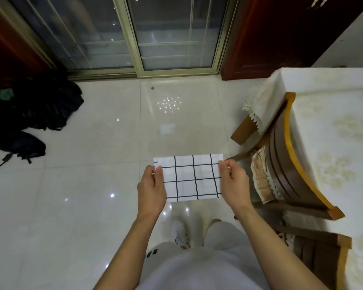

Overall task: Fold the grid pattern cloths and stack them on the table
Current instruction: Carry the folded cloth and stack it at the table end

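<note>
Left hand [153, 186] and right hand [234, 182] each pinch a side edge of the grid cloth [190, 177], holding it taut in the air, probably to square the next fold

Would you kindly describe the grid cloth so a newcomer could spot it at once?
Start at the glossy tiled floor before the sliding glass door. Held above it, between the left hand and right hand, is the grid cloth: a folded white rectangle, the only thing with black lines.
</note>
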The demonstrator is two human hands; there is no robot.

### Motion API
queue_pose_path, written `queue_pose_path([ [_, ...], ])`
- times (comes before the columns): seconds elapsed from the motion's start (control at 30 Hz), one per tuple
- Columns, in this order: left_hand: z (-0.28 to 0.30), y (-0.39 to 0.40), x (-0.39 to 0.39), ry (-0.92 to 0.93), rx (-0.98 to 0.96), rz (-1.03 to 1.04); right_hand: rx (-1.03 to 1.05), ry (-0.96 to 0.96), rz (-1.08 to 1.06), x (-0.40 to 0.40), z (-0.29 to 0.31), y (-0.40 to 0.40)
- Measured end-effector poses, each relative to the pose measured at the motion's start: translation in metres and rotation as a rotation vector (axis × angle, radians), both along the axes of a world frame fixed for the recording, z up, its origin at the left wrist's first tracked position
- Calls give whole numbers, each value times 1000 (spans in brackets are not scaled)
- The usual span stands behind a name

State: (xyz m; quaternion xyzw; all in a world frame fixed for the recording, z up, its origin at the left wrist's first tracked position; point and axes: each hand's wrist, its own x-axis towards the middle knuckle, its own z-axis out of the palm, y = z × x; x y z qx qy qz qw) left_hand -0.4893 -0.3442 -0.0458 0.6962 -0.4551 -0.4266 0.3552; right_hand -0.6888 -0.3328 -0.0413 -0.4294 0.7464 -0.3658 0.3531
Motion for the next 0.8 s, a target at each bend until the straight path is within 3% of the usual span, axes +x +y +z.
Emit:
queue_pose_path([
  [0.37, 5, -172, -31, -45, -42, -59, -56, -25, -81, -28, -9, -161],
  [0.8, 17, -423, -145, -63, -60, -111, -79, -23, -161, -143, 1, -405],
])
